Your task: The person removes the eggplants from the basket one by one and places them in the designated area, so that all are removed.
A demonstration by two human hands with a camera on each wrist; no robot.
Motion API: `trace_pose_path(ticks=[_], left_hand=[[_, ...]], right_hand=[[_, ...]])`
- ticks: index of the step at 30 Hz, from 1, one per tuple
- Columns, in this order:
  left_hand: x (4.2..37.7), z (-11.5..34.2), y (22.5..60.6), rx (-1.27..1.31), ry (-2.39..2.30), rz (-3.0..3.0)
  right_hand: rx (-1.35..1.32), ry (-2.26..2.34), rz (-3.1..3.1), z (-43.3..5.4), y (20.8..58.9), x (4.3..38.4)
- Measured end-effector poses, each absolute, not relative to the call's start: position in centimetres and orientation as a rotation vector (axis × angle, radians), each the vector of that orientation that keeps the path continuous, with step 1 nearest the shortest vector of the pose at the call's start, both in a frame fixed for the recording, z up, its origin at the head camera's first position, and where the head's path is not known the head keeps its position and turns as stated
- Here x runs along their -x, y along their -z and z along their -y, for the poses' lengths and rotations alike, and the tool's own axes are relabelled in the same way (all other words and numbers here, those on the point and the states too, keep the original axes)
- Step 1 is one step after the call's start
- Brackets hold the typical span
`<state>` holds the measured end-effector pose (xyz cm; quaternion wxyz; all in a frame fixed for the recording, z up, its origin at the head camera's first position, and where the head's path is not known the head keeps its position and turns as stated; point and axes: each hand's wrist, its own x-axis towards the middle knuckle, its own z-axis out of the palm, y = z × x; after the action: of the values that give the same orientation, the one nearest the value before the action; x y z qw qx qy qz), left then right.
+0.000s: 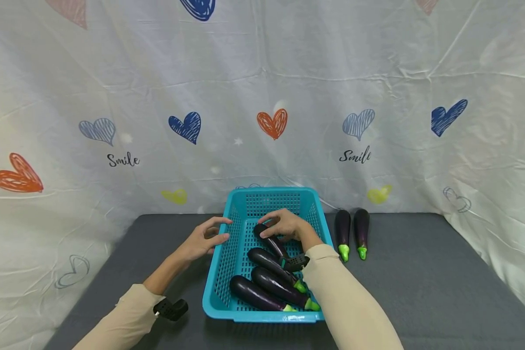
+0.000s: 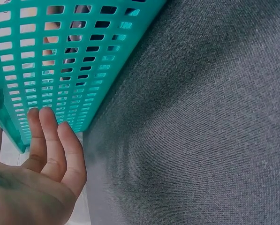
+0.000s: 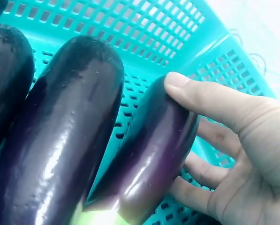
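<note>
A turquoise plastic basket point(image 1: 207, 291) holds several dark purple eggplants with green stem ends. At its left side is my left hand point(image 1: 204, 239), fingers relaxed and thumb near the rim. In the left wrist view, the fingertips point(image 2: 47, 117) lie right at the perforated outer wall. My right hand point(image 1: 290, 226) reaches into the basket and grips the farthest eggplant point(image 1: 274, 244). The right wrist view shows the thumb on one side of that eggplant point(image 3: 151, 150) and the fingers along the other. Beside it lies another eggplant point(image 3: 60, 136).
Two more eggplants, one point(image 1: 343, 233) nearer the basket and one point(image 1: 361, 233) farther right, lie on the dark grey tabletop point(image 1: 420, 282). A white curtain point(image 1: 227, 58) printed with hearts hangs behind the table.
</note>
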<state>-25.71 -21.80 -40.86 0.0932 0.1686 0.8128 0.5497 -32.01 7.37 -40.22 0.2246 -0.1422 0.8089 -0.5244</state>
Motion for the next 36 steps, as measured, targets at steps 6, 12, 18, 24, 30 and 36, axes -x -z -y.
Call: trace_pose_path(ticks=[6, 12, 18, 24, 30, 36], left_hand=[[25.7, 21.8, 40.8, -0.505, -1.631, -2.409], [25.7, 21.8, 40.8, -0.514, -1.633, -2.405], [25.8, 21.8, 40.9, -0.518, -1.632, -2.405], [25.8, 21.9, 41.0, -0.527, -1.626, -2.413], [25.8, 21.9, 40.9, -0.524, -1.632, -2.404], [25.7, 21.8, 40.8, -0.510, -1.633, -2.410]], right_hand=[[0.432, 1.475, -2.245, -7.4, 39.9, 32.1], [0.450, 1.524, -2.292, -7.2, 39.4, 32.3], [0.419, 1.623, -2.313, -6.9, 38.8, 32.5], [0.463, 1.613, -2.342, -7.2, 38.0, 32.6], [0.557, 1.661, -2.298, -7.7, 37.5, 33.0], [0.590, 1.742, -2.209, -8.2, 36.7, 33.1]])
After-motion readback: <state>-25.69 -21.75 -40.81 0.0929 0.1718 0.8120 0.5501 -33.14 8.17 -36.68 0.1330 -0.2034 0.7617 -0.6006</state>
